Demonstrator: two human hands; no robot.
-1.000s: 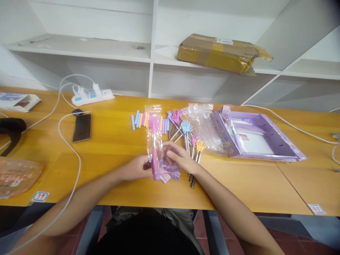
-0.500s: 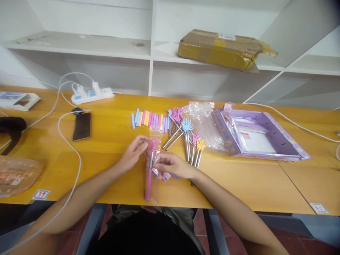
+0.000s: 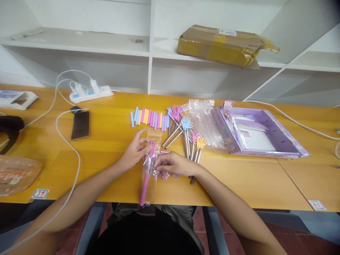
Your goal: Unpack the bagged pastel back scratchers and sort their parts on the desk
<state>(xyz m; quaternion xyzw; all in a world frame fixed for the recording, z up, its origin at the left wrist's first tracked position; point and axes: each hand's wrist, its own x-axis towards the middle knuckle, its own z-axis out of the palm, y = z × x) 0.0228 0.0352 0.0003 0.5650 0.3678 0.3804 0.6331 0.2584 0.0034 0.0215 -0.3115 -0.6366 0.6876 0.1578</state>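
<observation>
A pink back scratcher (image 3: 145, 186) lies inside a clear plastic bag (image 3: 152, 189), its claw end up and its handle toward the table's front edge. My left hand (image 3: 135, 150) pinches the bag's left side near the claw. On the other side my right hand (image 3: 170, 164) has its fingers closed on the bag at the metal rod. Beneath my right hand some pink and purple pieces show in part. Several scratcher heads on metal rods, among them a blue one (image 3: 187, 123) and a yellow one (image 3: 201, 143), lie to the right. Coloured handle tubes (image 3: 150, 117) form a row behind.
Clear bags (image 3: 203, 124) lie beside an open purple box (image 3: 289, 140) on the right. A phone (image 3: 81, 125), a power strip (image 3: 91, 94) and white cables are on the left. A taped carton (image 3: 217, 46) rests on the shelf.
The bagged pink scratcher has shifted slightly down and left, its handle end now more tilted to the left. The left hand's fingers have spread a little along the bag.
</observation>
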